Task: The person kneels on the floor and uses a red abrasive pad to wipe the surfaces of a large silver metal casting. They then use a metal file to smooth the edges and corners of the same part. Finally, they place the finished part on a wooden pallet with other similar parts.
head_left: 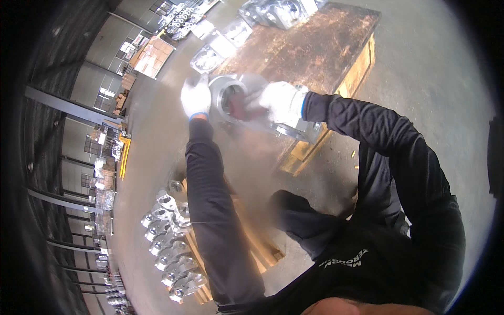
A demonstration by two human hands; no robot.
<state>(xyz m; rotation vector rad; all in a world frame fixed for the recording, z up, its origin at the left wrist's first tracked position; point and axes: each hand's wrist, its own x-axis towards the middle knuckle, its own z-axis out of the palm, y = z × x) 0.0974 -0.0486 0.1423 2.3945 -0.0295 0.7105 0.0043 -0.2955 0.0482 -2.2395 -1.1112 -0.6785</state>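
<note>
A silvery metal casting (221, 84) with a large round bore lies at the near edge of a worn wooden crate top (310, 50). My left hand (196, 97), in a white glove, grips the casting's left end. In my right hand (283, 102), also gloved in white, is a reddish-brown pad (244, 106), pressed at the mouth of the bore. The pad and my right fingers are smeared by motion, so its exact kind cannot be made out. Below my right wrist the casting's other end (294, 131) shows a second ring.
More castings (275, 11) stand along the crate's far edge, and others (207, 58) at its left side. On the floor at lower left, several castings (170, 257) sit in rows beside wooden beams (257, 247). A yellow pallet jack (124, 155) stands farther left.
</note>
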